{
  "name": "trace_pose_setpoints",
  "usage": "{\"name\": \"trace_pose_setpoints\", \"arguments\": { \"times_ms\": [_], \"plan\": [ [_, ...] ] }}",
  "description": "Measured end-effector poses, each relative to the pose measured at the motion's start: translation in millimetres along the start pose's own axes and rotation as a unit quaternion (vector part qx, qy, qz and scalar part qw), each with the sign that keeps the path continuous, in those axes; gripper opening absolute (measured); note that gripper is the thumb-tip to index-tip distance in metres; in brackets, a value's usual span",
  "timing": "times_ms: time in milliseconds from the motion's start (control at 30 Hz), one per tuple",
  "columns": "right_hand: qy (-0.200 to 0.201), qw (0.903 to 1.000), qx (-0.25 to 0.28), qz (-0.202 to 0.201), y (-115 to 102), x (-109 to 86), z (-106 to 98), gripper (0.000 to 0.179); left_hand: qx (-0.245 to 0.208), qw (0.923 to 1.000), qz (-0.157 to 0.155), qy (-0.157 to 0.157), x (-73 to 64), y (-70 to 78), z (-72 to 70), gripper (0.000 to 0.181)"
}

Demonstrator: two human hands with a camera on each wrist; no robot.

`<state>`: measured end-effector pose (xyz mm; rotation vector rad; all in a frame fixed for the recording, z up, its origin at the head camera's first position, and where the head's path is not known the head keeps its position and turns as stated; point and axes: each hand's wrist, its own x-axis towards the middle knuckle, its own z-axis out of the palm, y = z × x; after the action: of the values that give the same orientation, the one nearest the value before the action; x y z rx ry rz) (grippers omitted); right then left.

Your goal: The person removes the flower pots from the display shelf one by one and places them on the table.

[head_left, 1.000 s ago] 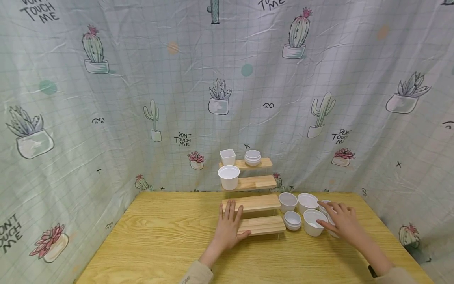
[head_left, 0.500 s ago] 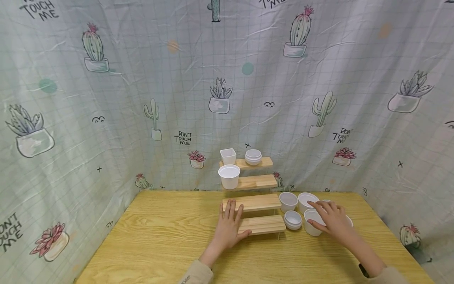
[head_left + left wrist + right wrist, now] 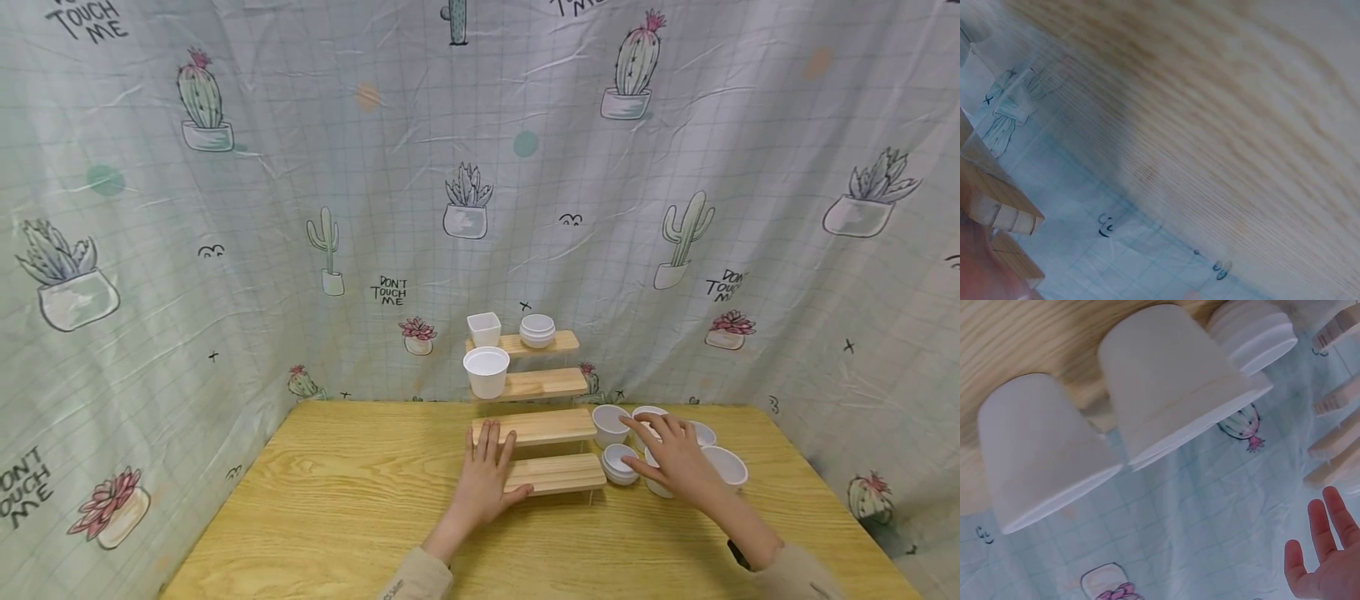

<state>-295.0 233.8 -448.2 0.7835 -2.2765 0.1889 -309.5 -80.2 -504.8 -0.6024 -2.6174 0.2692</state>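
A tiered wooden display stand (image 3: pixel 555 473) stands mid-table, its steps rising toward the back. My left hand (image 3: pixel 480 483) lies at the left side of its lower two steps, fingers extended, thumb by the lowest step. Over a group of white plastic pots hovers my right hand (image 3: pixel 678 462), fingers spread and nothing between them. Its thumb and fingertips are nearest a small ribbed pot (image 3: pixel 618 468) and a round pot (image 3: pixel 608 423). Pots behind the hand are partly hidden. Two tapered pots (image 3: pixel 1172 381) and the ribbed pot (image 3: pixel 1250 337) appear in the right wrist view, apart from the fingers.
A square pot (image 3: pixel 483 328) and a ribbed round pot (image 3: pixel 537 332) sit on the top step. A larger round pot (image 3: pixel 487 372) stands one step below, at the left. Right of my right hand is a wide pot (image 3: pixel 726 467). A cactus-print curtain (image 3: pixel 420 167) surrounds the table.
My right hand has moved left across the pots, from the right-hand ones toward those beside the stand. My left hand has stayed at the stand.
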Motion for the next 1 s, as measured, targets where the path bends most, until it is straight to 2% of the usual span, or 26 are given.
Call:
{"name": "trace_pose_setpoints", "arguments": {
  "times_ms": [333, 533, 667, 833, 1000],
  "plan": [
    [0.004, 0.9998, 0.009, -0.016, -13.7, 21.7, 3.2, 0.056, 0.004, 0.9998, 0.000, 0.018, -0.2, -0.4, 2.7, 0.085],
    [0.009, 0.9996, 0.007, -0.024, -18.1, 38.3, 5.6, 0.059, -0.004, 1.0000, -0.005, -0.003, -0.6, 0.1, -0.3, 0.085],
    [0.008, 0.9993, 0.027, -0.025, -21.0, 49.0, 7.5, 0.059, 0.003, 0.9999, -0.006, -0.012, 0.0, 0.4, -2.1, 0.086],
    [0.006, 0.9986, 0.044, -0.029, -26.2, 60.7, 9.4, 0.055, 0.008, 0.9999, -0.002, -0.007, 0.0, 0.4, -0.2, 0.086],
    [0.022, 0.9976, 0.040, -0.052, -31.0, 75.2, 13.3, 0.056, 0.010, 0.9999, -0.002, 0.011, -0.2, 0.7, 1.2, 0.086]
  ]
}}
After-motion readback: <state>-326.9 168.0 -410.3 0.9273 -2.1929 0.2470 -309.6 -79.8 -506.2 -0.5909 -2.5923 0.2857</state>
